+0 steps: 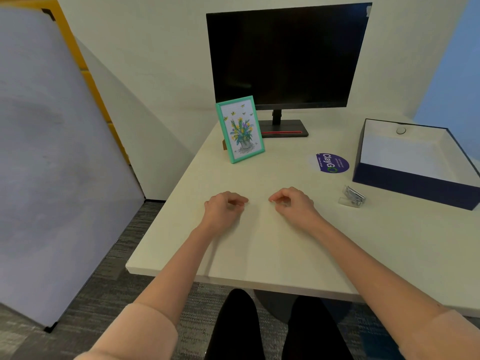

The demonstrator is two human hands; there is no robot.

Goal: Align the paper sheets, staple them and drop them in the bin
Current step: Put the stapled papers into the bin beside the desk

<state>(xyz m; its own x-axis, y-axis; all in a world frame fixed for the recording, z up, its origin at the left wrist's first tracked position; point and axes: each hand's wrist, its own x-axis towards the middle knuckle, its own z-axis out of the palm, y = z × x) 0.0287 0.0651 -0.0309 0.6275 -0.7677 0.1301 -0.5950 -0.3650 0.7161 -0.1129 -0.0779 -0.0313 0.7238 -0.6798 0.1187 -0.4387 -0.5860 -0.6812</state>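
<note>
A small clear-and-metal stapler [352, 196] lies on a pale table [259, 250], at three o'clock from the hands. Just beyond it, at two o'clock, sits an open dark blue bin [415, 184]; its inside is white, and whether paper sheets lie in it cannot be told. The left hand [226, 206] and right hand [293, 203] rest near each other on the table, fingers loosely curled, holding nothing. A round purple sticker [331, 163] is at one o'clock, a green picture frame [240, 129] and a dark monitor [285, 55] at twelve.

Teal pic frame [240, 129], prob. navy bin [415, 185]
</note>
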